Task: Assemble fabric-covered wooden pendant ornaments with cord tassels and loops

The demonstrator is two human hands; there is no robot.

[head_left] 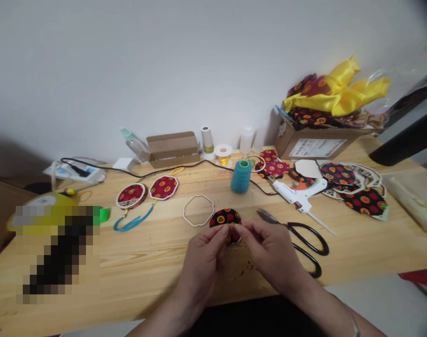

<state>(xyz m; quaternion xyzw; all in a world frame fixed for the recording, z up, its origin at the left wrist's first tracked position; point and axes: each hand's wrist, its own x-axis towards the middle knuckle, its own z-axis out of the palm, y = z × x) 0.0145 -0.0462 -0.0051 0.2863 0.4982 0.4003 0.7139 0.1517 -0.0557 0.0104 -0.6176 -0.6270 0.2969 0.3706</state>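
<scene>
My left hand [203, 255] and my right hand [269, 250] meet at the front middle of the table, thumbs and forefingers pinched together. Whatever lies between the fingertips is too small to make out. Right behind them is a round piece of black patterned fabric [225, 217] with red and orange motifs, partly covered by the fingers; I cannot tell whether they touch it. A thin wooden scalloped frame [184, 213] lies just beyond my left hand. Beside my right hand rest black-handled scissors [309, 236]. A teal thread cone [241, 178] stands farther back.
A white glue gun [300, 195] lies at right, its cord crossing the table. Fabric-covered pieces [337, 174] are piled behind it, near a cardboard box [313, 142] of cloth. Two finished-looking ornaments [164, 187] with cords lie left. A yellow tape roll [52, 206] sits far left.
</scene>
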